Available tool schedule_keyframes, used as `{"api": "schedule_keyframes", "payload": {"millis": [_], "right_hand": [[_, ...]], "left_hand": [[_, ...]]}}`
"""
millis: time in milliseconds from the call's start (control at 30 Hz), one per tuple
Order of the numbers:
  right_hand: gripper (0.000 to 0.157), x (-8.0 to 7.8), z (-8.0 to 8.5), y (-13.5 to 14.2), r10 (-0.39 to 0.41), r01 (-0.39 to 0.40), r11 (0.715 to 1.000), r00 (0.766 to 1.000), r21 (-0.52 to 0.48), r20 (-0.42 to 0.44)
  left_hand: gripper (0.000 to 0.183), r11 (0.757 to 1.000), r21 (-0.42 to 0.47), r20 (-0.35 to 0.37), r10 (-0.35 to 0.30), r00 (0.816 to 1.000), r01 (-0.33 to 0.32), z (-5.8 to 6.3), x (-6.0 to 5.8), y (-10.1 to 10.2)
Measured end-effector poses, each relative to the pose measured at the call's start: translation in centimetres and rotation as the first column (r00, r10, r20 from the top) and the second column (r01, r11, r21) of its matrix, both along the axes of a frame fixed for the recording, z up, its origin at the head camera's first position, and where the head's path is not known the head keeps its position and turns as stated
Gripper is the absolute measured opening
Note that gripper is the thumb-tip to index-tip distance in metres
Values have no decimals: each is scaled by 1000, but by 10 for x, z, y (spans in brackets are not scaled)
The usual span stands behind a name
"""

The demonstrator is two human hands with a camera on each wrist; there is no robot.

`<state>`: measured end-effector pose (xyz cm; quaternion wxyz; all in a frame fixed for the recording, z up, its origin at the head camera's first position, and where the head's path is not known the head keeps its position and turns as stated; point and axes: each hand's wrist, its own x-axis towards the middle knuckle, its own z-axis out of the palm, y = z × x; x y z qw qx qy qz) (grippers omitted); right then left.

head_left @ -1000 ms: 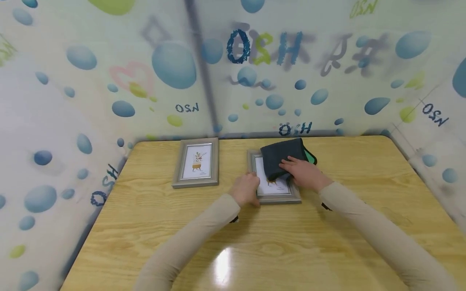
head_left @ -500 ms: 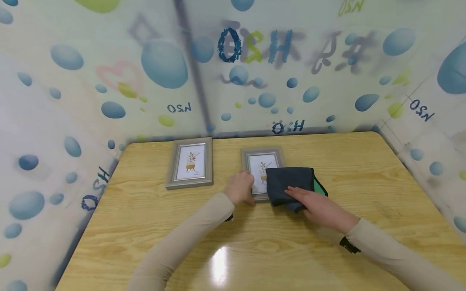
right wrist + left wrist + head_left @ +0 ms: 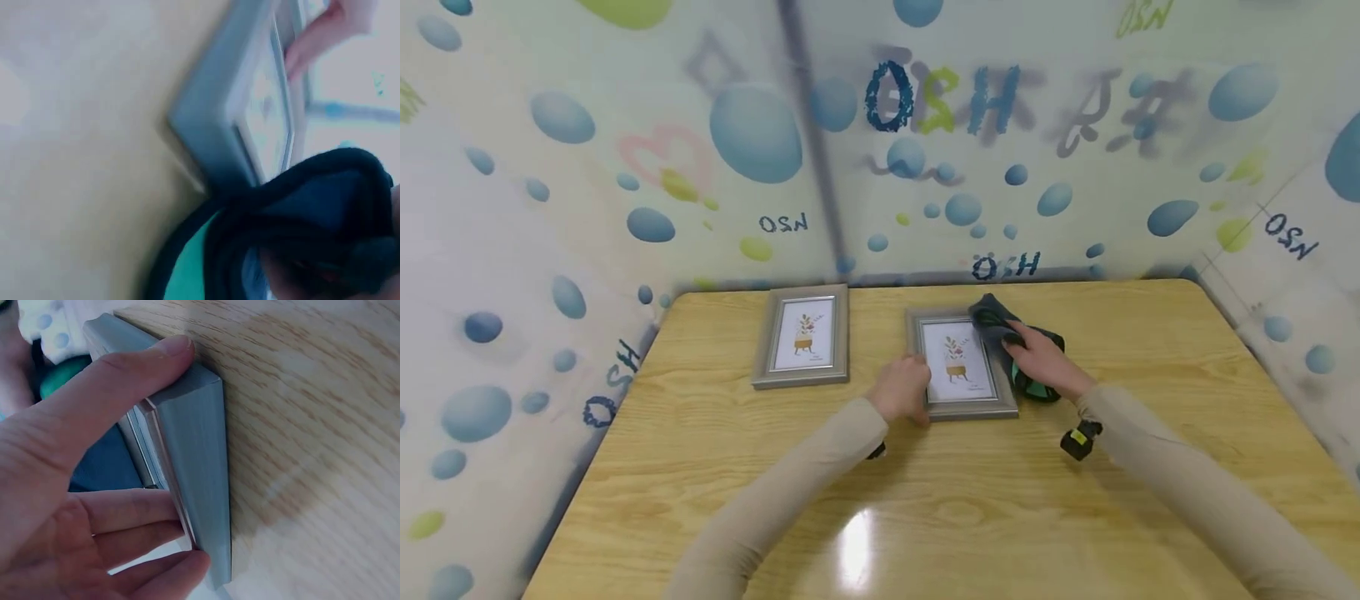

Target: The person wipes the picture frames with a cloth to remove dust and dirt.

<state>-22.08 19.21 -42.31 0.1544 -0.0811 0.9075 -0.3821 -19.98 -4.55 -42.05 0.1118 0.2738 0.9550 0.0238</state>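
Observation:
A grey picture frame point(image 3: 962, 408) with a potted-plant print lies face up on the wooden table. My left hand point(image 3: 901, 389) holds its near left corner, and in the left wrist view the thumb point(image 3: 147, 359) presses one side while the fingers touch the adjoining one. In my right hand point(image 3: 1041, 360) is a dark, black-edged cloth point(image 3: 988, 315) with a green underside, bunched along the frame's right border. The right wrist view is blurred, but the cloth point(image 3: 312, 200) shows touching or very near the frame's corner point(image 3: 206, 125).
A second, matching picture frame point(image 3: 801, 337) lies to the left on the wooden table point(image 3: 940, 517). Behind the table's far edge rises a wall point(image 3: 850, 192) patterned with blue drops. A small black device point(image 3: 1080, 440) hangs at my right wrist.
The cloth went from the frame's upper right down to its lower right, then back up along the right border, now more bunched. My left hand stays at the frame's corner.

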Motion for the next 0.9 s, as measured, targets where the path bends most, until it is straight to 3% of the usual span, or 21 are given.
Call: {"api": "schedule_keyframes", "payload": {"millis": [200,300,367,500,767,900], "right_hand": [[57,-48,-5,6,-75,76,993,997,-90,20],[57,-57,-5,9,-78,80,992,997,-102,21],[57,-55,-5,10,-54,56,995,998,-88,21],[53,-32,-4,12,-3,3,998,1000,-63,2],[47,46,-3,15,82,-82,996,995,-14,-50],[43,62,1,13,116,-116,993,988,2,-102]], "left_hand": [[38,1000,8,11,-4,1000,4,-3,1,6],[39,1000,19,14,-3,1000,3,-3,1,9],[39,1000,29,21,3,1000,-4,-3,1,10],[40,999,52,26,10,1000,-11,-2,1,8],[46,997,72,-12,-7,1000,8,-1,1,1],[51,997,72,-17,5,1000,-4,-3,-1,-1]]}}
